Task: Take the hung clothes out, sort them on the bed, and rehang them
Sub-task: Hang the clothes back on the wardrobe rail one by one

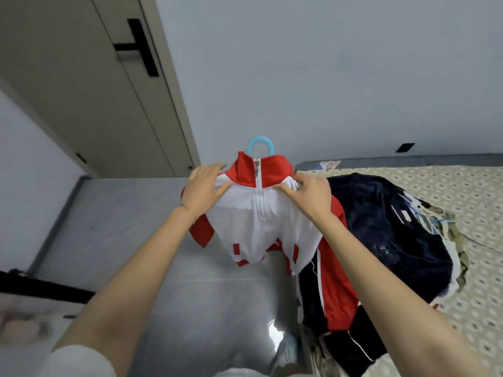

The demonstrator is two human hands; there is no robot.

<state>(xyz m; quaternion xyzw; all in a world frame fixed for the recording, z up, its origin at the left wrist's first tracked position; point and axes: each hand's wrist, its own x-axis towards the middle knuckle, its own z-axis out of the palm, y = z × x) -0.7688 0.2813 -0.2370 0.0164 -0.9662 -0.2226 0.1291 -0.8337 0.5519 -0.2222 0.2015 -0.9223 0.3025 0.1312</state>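
While held aloft beside the bed [435, 191], zip jacket [253, 221] on blue hanger [260, 144]: judged light, soft, slippery. Left hand [202, 190] clasps one shoulder, right hand [310, 195] pinches the other; shoulders suit gripping.

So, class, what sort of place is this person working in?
Most likely a bedroom: a bed with a patterned cover, a pile of dark clothes heaped on it, and a red and white jacket on a blue hanger held up beside it.
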